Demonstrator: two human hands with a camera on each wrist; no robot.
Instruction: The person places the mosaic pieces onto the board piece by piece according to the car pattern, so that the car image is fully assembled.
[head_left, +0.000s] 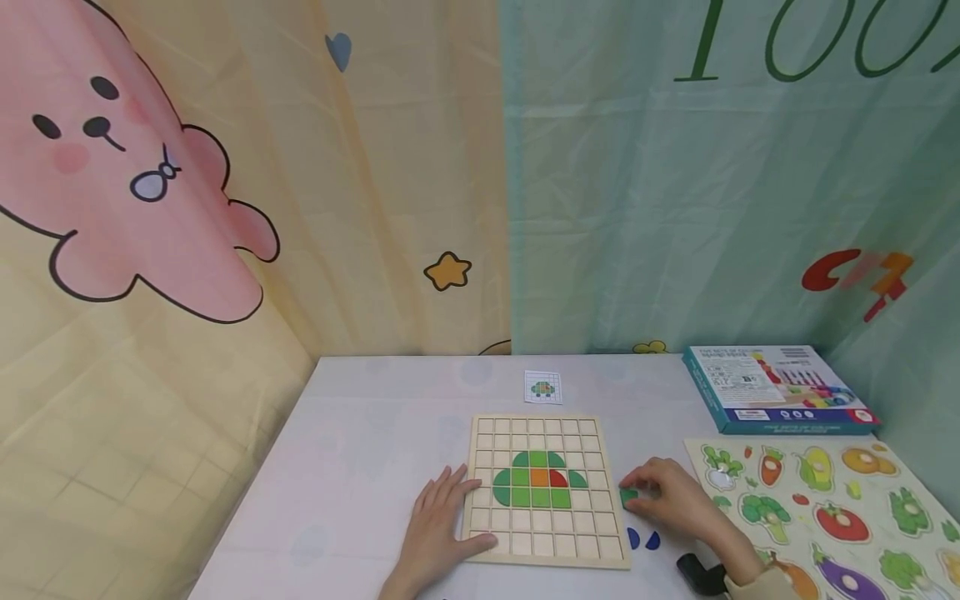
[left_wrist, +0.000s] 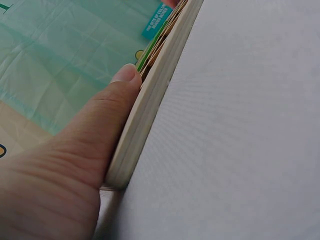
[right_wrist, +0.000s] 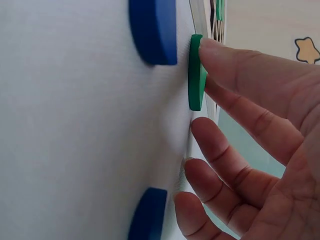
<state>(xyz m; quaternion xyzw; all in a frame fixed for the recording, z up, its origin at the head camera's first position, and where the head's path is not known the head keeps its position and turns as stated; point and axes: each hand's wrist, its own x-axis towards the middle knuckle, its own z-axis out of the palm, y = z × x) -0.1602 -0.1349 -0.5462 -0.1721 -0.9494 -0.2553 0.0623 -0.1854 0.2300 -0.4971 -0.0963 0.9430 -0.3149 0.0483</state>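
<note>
At lower centre, the gridded board [head_left: 540, 522] is touched along its left edge by the spread left hand [head_left: 438, 531]. At lower centre-right, by the right hand [head_left: 669, 500], a green piece [head_left: 628, 496] is seemingly pinched; two blue pieces [head_left: 653, 542] are seen below.

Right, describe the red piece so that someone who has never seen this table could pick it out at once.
On the white table, find the wooden board that the left hand touches. Near the board's middle, among green pieces, sits an orange square, with the red piece just right of it. Unlike its green and orange neighbours, it alone is red.
</note>
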